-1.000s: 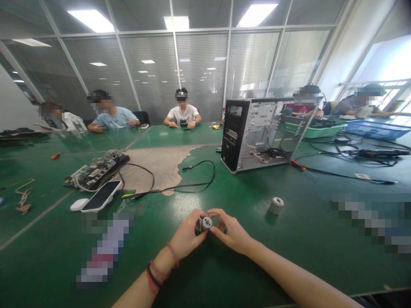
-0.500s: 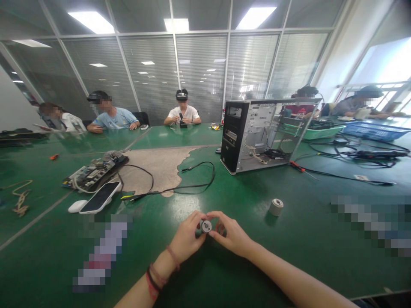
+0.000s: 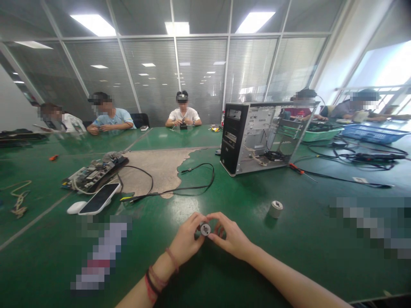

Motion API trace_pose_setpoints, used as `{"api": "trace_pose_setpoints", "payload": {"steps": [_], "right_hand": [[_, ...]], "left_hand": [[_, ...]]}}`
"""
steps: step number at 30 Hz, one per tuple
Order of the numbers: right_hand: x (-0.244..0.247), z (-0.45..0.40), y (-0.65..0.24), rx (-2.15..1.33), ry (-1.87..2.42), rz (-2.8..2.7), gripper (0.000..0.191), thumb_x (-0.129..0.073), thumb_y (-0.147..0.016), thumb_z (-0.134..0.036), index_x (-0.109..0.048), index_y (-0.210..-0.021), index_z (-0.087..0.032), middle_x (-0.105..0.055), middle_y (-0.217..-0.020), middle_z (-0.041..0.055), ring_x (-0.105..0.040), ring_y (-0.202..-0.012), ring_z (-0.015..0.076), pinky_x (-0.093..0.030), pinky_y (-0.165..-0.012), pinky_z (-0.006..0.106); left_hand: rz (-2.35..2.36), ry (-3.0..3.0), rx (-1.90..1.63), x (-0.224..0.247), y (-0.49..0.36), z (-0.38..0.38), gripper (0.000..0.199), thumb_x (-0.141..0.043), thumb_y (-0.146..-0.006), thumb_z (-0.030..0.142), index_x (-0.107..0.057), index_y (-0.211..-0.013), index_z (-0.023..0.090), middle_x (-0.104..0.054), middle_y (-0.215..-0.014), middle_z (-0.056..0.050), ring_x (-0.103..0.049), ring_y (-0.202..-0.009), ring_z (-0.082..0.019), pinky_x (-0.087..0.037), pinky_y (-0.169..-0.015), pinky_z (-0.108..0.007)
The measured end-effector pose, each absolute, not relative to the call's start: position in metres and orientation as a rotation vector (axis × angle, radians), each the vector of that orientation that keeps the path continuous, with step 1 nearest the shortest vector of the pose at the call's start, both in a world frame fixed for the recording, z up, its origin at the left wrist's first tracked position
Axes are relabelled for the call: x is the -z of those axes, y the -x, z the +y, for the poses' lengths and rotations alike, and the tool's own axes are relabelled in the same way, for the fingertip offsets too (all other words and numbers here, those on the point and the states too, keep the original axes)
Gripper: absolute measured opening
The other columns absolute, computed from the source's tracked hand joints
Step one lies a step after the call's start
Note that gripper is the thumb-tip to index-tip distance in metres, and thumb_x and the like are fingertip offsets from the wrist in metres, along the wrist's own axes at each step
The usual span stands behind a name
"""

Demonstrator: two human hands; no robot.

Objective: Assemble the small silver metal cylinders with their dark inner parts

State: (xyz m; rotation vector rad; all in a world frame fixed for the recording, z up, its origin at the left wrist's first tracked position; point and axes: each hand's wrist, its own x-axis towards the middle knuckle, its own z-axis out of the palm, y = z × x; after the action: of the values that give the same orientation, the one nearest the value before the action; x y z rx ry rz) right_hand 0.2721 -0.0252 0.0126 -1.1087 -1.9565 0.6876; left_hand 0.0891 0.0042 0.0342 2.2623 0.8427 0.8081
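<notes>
A small round metal part (image 3: 205, 229) with dark holes in its pale face is held just above the green table, its face turned towards me. My left hand (image 3: 186, 237) has its thumb and fingers closed around the part's left side. From the right, my right hand (image 3: 231, 237) reaches to it with curved fingers, its thumb and index fingertip at the part's edge. A second pale cylinder (image 3: 276, 209) stands upright on the table to the right of both hands.
An open computer case (image 3: 233, 141) stands beyond the cylinder. A black cable (image 3: 199, 186) loops ahead of my hands. At left lie a phone (image 3: 100, 199), a white case (image 3: 76, 208) and a circuit assembly (image 3: 96, 173). A screwdriver (image 3: 297, 169) lies right; several people sit across the table.
The round part has turned slightly, its holes now at a different angle, and both hands keep their hold. The view has tilted up a little. Across the table, two people's hands have moved.
</notes>
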Motion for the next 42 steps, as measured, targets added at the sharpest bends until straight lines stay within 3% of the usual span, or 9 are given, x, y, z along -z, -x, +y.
{"api": "trace_pose_setpoints", "payload": {"steps": [9,23,29,36,42], "right_hand": [[-0.012,-0.026,-0.272,-0.635,1.084,-1.935,0.039,-0.057,-0.08,-0.025,-0.043,-0.117,-0.024,-0.054,-0.107,0.005,-0.057,-0.073,0.0121,-0.05,-0.064,0.025],[-0.01,-0.023,-0.274,-0.616,1.086,-1.927,0.038,-0.052,-0.082,-0.021,-0.042,-0.119,-0.024,-0.052,-0.108,0.0063,-0.057,-0.081,0.0146,-0.051,-0.071,0.028],[-0.01,-0.024,-0.273,-0.616,1.057,-1.942,0.037,-0.051,-0.082,-0.02,-0.043,-0.118,-0.023,-0.052,-0.109,0.0067,-0.056,-0.085,0.0153,-0.051,-0.072,0.028],[-0.017,-0.023,-0.27,-0.535,1.012,-1.964,0.026,-0.048,-0.086,-0.023,-0.053,-0.111,-0.023,-0.053,-0.11,0.0077,-0.051,-0.104,0.0198,-0.043,-0.091,0.034],[-0.015,-0.021,-0.266,-0.535,1.008,-1.939,0.022,-0.045,-0.088,-0.021,-0.059,-0.104,-0.023,-0.053,-0.107,0.0075,-0.052,-0.103,0.0188,-0.042,-0.091,0.033]], "left_hand": [[0.92,-2.135,-0.801,-0.036,-0.09,0.005,0.032,-0.057,-0.068,0.008,-0.054,-0.098,0.019,-0.058,-0.091,-0.002,-0.053,-0.083,-0.016,-0.042,-0.073,-0.025],[0.985,-2.096,-0.707,-0.031,-0.091,0.006,0.026,-0.057,-0.068,0.012,-0.054,-0.093,0.018,-0.056,-0.079,0.002,-0.049,-0.065,-0.012,-0.039,-0.06,-0.021],[0.96,-2.12,-0.698,-0.029,-0.09,0.008,0.029,-0.056,-0.066,0.009,-0.055,-0.093,0.018,-0.058,-0.082,0.001,-0.051,-0.072,-0.014,-0.041,-0.065,-0.023],[0.989,-2.172,-0.675,-0.031,-0.088,0.011,0.029,-0.058,-0.066,0.012,-0.056,-0.094,0.019,-0.059,-0.085,-0.001,-0.054,-0.081,-0.017,-0.042,-0.074,-0.027],[0.922,-2.211,-0.616,-0.04,-0.078,0.016,0.026,-0.061,-0.065,0.014,-0.06,-0.09,0.019,-0.062,-0.089,-0.001,-0.055,-0.086,-0.018,-0.042,-0.078,-0.027]]}}
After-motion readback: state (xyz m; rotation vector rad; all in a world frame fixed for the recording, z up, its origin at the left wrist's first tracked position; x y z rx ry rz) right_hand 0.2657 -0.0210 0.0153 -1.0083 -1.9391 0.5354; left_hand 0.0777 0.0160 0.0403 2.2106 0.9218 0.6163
